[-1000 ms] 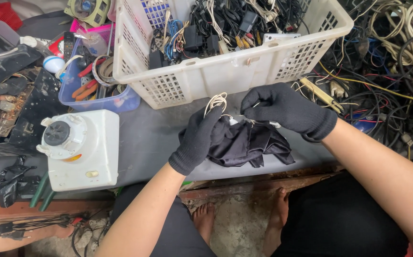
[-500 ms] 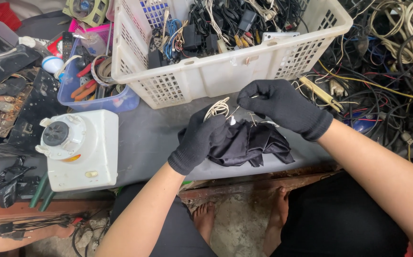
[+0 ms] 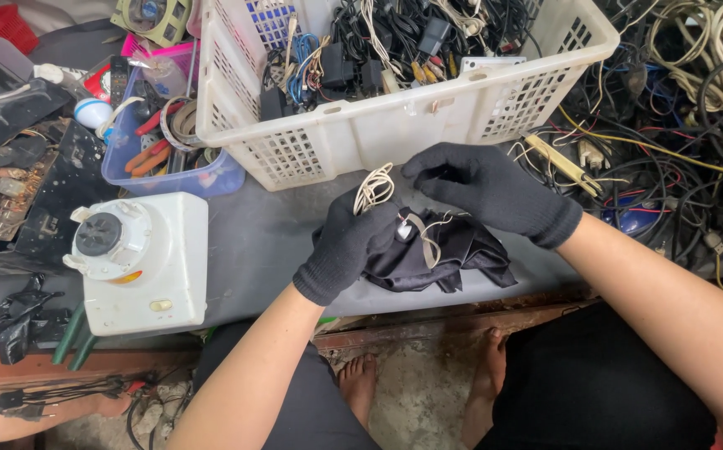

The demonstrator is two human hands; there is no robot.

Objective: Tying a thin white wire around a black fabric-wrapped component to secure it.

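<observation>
The left hand, in a black glove, is raised palm-down over the near edge of the bench, its fingers curled shut around a small coil of pale cord that sticks up between thumb and forefinger. The forearm runs back toward the near left, bare below the glove cuff. The right hand, also black-gloved, reaches in from the right with its forearm crossing the near right corner; its fingers are bent and drawn together just right of the coil, but whether they pinch the cord cannot be told. A loose length of the same cord trails down from the left hand across a black cloth that lies bunched on the grey bench directly under both hands.

Just beyond the hands stands a white basket filled with black adapters, plugs and tangled wires; its near wall is close to the right hand's knuckles. To the right of the basket lies a heap of cables. Left of the basket sits a blue tub holding pliers and tape rolls. Near left on the bench rests a white appliance with a round knob on top. Bare feet show on the floor below the bench edge.
</observation>
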